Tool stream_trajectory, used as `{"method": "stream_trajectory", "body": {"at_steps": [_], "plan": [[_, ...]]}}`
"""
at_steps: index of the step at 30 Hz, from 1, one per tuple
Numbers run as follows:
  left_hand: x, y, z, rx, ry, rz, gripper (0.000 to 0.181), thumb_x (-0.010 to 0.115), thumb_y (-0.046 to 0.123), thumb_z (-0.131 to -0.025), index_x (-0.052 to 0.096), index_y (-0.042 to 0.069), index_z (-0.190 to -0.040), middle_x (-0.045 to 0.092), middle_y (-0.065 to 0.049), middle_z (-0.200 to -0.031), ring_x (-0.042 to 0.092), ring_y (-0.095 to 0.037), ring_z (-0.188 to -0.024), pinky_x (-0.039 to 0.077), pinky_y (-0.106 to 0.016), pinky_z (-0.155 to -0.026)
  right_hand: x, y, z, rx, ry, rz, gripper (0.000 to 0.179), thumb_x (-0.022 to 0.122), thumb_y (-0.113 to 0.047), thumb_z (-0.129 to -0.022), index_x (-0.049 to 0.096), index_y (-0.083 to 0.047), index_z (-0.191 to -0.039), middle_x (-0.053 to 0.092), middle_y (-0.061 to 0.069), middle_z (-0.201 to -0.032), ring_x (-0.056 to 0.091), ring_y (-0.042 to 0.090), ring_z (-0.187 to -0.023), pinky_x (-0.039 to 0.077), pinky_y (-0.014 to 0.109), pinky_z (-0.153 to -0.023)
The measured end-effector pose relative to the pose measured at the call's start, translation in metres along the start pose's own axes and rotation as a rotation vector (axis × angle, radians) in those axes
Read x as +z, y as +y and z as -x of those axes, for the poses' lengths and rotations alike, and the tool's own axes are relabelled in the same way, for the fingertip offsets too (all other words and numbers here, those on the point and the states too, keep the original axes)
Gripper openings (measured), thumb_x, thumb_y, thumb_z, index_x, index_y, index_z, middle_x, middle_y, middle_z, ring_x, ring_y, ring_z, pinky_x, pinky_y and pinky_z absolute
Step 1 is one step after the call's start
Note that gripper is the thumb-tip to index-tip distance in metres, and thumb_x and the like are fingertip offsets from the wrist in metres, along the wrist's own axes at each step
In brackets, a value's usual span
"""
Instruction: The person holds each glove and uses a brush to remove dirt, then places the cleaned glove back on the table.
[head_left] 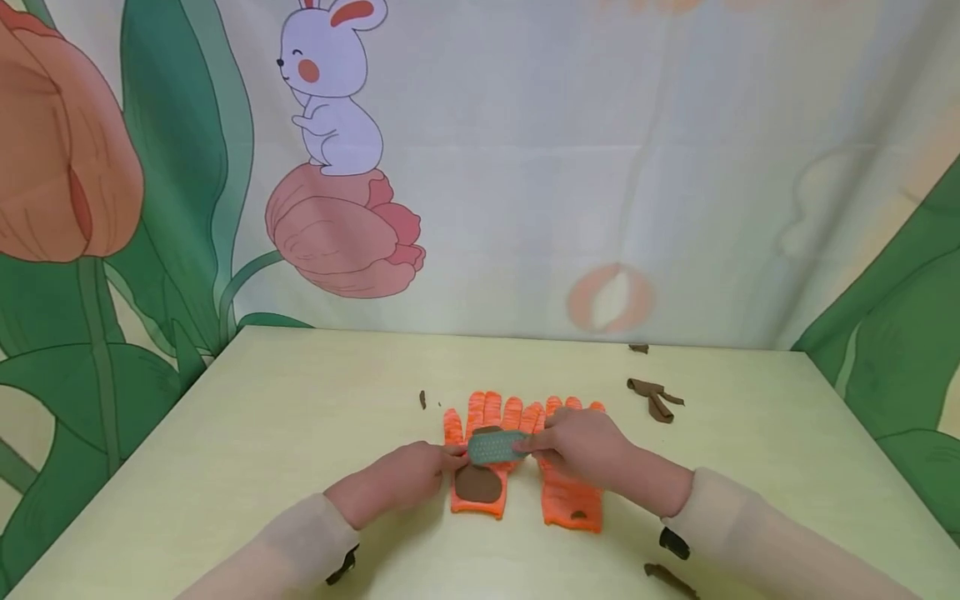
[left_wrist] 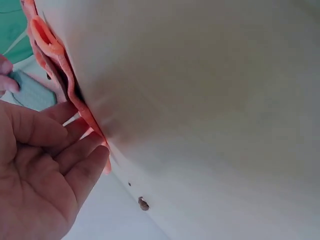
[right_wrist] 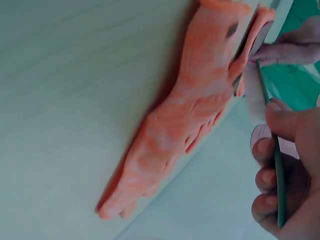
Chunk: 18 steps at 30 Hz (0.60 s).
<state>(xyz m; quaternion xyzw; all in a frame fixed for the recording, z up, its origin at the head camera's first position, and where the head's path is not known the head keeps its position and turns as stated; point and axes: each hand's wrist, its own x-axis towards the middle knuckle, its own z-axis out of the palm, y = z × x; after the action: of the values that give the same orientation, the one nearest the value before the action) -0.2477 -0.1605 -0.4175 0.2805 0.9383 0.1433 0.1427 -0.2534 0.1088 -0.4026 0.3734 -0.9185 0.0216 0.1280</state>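
Two orange knitted gloves lie side by side, fingers pointing away. On the left glove (head_left: 477,507) are brown patches (head_left: 478,484), the rounded one near its cuff. My right hand (head_left: 588,446) grips a flat teal tool (head_left: 497,447) with a dotted face, thumb on one side and curled fingers on the other. The tool is over the left glove's palm, overlapping a brown patch. At that glove's left edge, my left hand (head_left: 416,475) touches it with extended fingers (left_wrist: 85,175). The right glove (head_left: 573,496) lies below my right hand and bears a small dark mark near its cuff.
Brown strips (head_left: 654,398) lie at the right of the table, with a small brown scrap (head_left: 638,348) at the back edge. Another strip (head_left: 670,578) is near the front. A brown bit (head_left: 422,400) lies left of the gloves. A printed curtain (head_left: 510,208) hangs behind.
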Motion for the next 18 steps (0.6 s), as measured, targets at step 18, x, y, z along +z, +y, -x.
{"method": "stream_trajectory", "body": {"at_steps": [18], "plan": [[-0.0014,-0.0064,-0.0025,-0.017,-0.020,0.028,0.041,0.045,-0.006,-0.100,0.068,0.004,-0.133,0.061,-0.008,-0.148,0.058,-0.036,-0.136,0.045,-0.051,-0.114,0.0048,0.0020,-0.0024,0.061,-0.011,-0.089,0.029,0.077,-0.017,-0.091,0.080,-0.031,-0.116,0.051,-0.005,-0.059,0.030,0.002,-0.055,0.014,0.016,-0.049]]}}
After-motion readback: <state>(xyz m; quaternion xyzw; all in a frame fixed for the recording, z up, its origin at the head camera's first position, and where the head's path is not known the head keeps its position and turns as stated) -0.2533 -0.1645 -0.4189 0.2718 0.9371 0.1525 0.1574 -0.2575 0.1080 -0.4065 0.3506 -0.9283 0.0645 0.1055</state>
